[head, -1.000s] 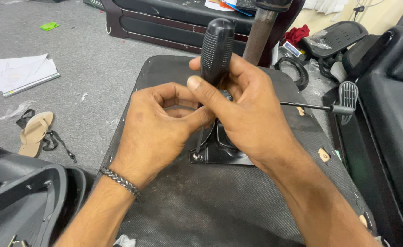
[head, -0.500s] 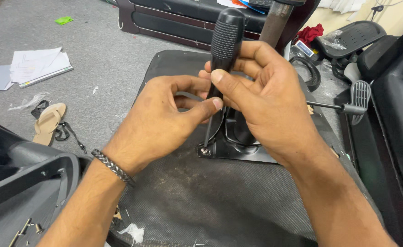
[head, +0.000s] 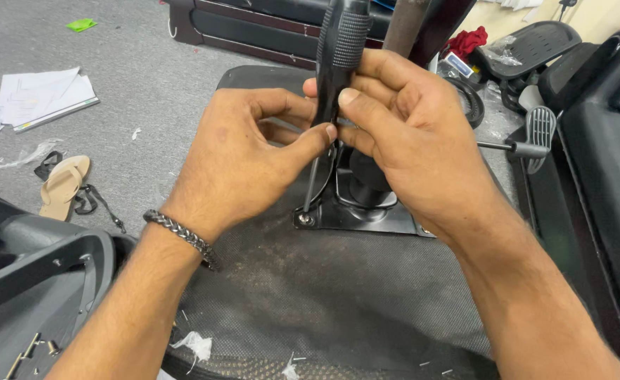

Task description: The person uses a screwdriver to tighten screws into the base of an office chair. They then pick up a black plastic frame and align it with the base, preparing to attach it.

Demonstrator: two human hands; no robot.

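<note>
I am holding the black screwdriver upright with both hands: my left hand is pinching its shaft just under the handle, and my right hand is gripping the handle from the other side. Its tip is sitting on a screw at the metal plate's corner, on the overturned chair seat.

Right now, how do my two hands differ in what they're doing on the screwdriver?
The right hand wraps the screwdriver at its black ribbed handle, fingers curled around it; the left hand sits lower, thumb and fingers pinching near where the handle meets the shaft. The left wrist wears a braided metal bracelet; the right wrist is bare. Both hands touch the same upright screwdriver, whose tip rests on a screw at the corner of the metal plate.
</note>
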